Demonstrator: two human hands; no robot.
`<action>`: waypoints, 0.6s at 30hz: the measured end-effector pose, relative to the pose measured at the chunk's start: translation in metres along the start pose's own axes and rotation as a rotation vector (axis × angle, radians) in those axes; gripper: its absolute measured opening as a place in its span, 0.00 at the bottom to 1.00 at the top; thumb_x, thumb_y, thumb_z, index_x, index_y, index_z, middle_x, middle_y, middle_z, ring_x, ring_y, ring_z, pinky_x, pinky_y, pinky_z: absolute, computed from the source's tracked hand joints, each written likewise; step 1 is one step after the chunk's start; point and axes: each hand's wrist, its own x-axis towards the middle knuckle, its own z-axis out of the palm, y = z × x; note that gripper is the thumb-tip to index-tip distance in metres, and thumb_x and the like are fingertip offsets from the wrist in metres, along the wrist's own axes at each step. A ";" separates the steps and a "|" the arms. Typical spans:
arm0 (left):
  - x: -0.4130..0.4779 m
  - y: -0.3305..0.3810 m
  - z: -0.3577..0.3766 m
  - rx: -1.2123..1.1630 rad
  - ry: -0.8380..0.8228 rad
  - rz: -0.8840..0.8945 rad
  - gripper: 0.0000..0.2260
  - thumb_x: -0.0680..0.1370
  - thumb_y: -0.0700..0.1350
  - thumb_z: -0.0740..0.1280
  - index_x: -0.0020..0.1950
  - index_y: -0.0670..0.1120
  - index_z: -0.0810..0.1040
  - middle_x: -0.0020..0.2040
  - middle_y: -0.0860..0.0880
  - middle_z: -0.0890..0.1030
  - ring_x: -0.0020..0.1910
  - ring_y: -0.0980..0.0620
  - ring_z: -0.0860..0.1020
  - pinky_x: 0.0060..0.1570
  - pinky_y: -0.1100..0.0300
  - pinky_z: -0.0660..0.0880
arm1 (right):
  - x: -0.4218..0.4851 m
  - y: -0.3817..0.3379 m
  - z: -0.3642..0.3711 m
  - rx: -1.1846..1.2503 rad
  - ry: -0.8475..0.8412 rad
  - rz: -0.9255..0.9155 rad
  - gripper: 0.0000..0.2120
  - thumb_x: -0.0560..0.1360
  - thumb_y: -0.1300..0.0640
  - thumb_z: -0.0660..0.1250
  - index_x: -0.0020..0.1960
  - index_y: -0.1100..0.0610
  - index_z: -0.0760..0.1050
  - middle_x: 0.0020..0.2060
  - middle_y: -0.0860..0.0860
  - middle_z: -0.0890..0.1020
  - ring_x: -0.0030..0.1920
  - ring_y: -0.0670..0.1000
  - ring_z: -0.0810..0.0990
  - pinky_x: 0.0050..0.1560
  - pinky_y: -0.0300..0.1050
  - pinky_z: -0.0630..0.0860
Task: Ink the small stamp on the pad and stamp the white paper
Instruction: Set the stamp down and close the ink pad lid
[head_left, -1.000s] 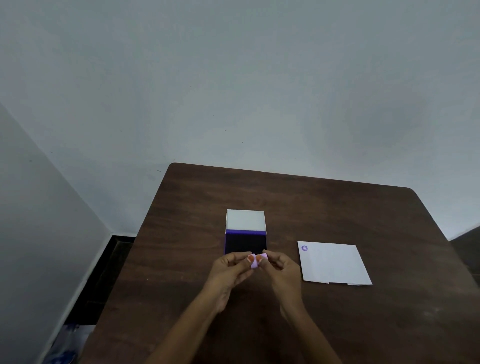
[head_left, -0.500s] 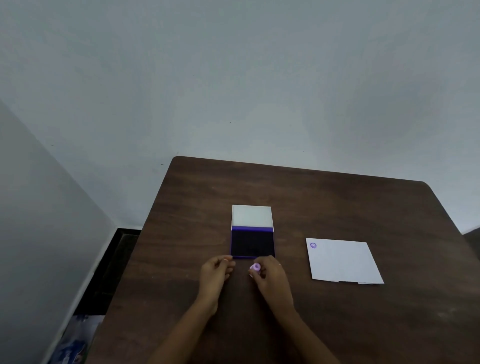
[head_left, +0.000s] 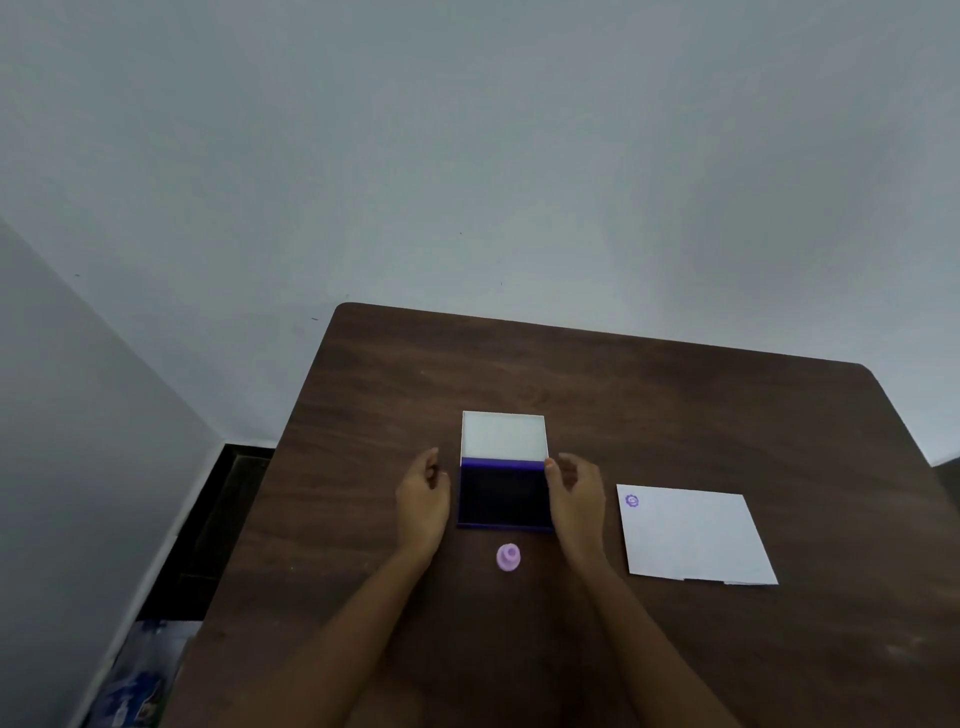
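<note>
The small lilac stamp (head_left: 508, 557) stands alone on the brown table (head_left: 675, 405), just in front of the ink pad. The ink pad (head_left: 504, 496) lies open, its dark purple pad facing up and its white lid (head_left: 504, 434) folded back behind it. My left hand (head_left: 423, 499) is beside the pad's left edge, fingers apart, holding nothing. My right hand (head_left: 575, 493) is at the pad's right edge, also empty, its thumb near the hinge. The white paper (head_left: 693, 535) lies to the right with one purple stamp mark (head_left: 631, 500) in its top left corner.
The table stands against a pale wall. Its left edge drops to a dark floor strip, where a blue and white plastic package (head_left: 140, 675) lies at the lower left.
Both hands held the stamp a second ago. The right hand set it down on the table, and both hands moved forward to either side of the ink pad.
</note>
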 end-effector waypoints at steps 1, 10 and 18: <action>0.005 0.004 0.004 0.022 -0.025 0.020 0.19 0.79 0.37 0.60 0.70 0.44 0.65 0.69 0.43 0.70 0.67 0.47 0.68 0.66 0.51 0.67 | 0.011 -0.005 0.002 -0.015 -0.019 0.015 0.16 0.76 0.54 0.62 0.61 0.59 0.70 0.61 0.58 0.75 0.57 0.52 0.74 0.58 0.46 0.72; 0.028 0.024 0.039 0.054 -0.161 0.063 0.24 0.81 0.46 0.58 0.74 0.46 0.54 0.73 0.45 0.65 0.69 0.46 0.66 0.66 0.52 0.66 | 0.043 -0.023 0.033 -0.116 -0.171 0.007 0.20 0.79 0.51 0.54 0.69 0.58 0.61 0.66 0.58 0.71 0.65 0.55 0.71 0.67 0.53 0.69; 0.039 0.033 0.022 -0.174 -0.127 0.017 0.16 0.79 0.40 0.62 0.67 0.44 0.68 0.66 0.45 0.74 0.57 0.55 0.72 0.56 0.59 0.70 | 0.052 -0.031 0.019 0.097 -0.079 0.151 0.16 0.77 0.58 0.61 0.64 0.58 0.68 0.63 0.56 0.74 0.59 0.52 0.73 0.53 0.44 0.72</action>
